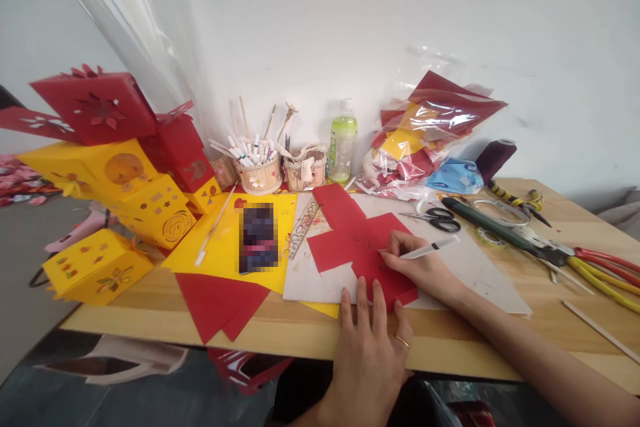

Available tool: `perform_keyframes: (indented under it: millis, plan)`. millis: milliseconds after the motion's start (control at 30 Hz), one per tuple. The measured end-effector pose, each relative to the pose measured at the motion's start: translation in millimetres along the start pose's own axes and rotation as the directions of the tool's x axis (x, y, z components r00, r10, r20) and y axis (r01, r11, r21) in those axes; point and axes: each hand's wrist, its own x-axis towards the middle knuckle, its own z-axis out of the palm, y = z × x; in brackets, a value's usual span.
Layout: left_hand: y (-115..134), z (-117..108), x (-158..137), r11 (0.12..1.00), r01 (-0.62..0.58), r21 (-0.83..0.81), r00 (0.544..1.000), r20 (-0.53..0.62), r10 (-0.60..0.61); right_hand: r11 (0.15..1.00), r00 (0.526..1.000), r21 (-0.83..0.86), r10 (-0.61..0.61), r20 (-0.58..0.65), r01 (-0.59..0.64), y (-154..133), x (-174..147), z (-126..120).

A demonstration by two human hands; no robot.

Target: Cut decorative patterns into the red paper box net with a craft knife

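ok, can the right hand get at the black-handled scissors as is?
Probably yes: the black-handled scissors lie just beyond the right hand, and nothing seems to cover their handles. But that hand holds a white pen, which would likely need putting down first.

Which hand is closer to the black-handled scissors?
Right. The right hand is left of the scissors and slightly closer to you; the left hand is farther left and nearer you, touching the red paper.

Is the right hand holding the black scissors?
No, the right hand grips a slim white pen-like tool, while the black scissors lie apart from it.
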Motion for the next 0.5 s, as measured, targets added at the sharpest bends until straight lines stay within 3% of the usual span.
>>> perform_keyframes:
  millis: [500]
  plan:
    - [3.5, -4.5, -0.1, 0.999, 0.038, -0.017, 0.998, 0.057, -0.037, 1.0, 1.0, -0.004, -0.019, 0.011, 0.019, 1.3, -0.6, -1.0]
